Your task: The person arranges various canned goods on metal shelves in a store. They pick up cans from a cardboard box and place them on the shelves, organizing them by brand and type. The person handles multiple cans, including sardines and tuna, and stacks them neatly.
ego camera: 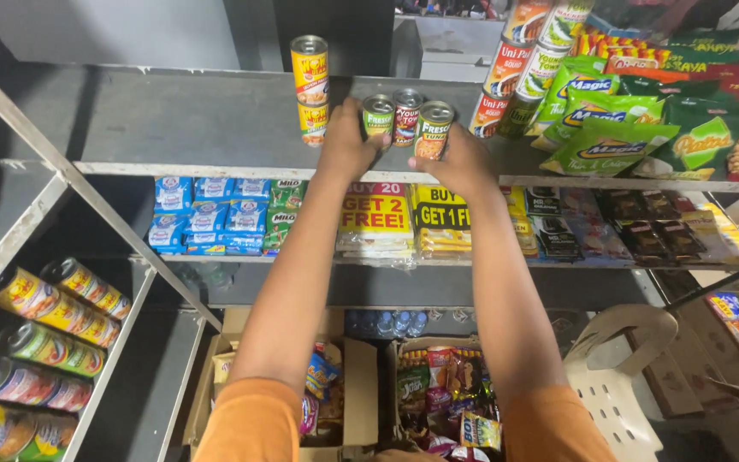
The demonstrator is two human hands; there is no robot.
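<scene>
Three small tins stand in a tight row on the top shelf [215,128], a flat grey board with a pale front edge. The green-labelled tin [378,115] sits at the left of the row, right against the fingers [359,111] of the left hand [345,145], which curl around its left side. The red-labelled tin [406,115] stands in the middle, touching its neighbours, between the two hands. The green and orange tin [434,128] is at the right end and leans a little toward the camera; the right hand [459,158] cups it from the right and below, its fingers wrapped on the tin's side. Both hands are half closed, grasping the outer tins and pressing the row together, not fully clenched.

The tins are short metal cylinders with shiny ribbed lids and glossy paper labels. Just to the left, apart from the hands, two yellow and red tins [310,85] are stacked one on the other. To the right, taller cans [519,68] lean in a stack beside soft, crinkly green snack bags [609,137]. On the shelf below lie blue sachets [207,214] and yellow packs [408,218]. Orange sleeves [254,423] cover both upper arms.
</scene>
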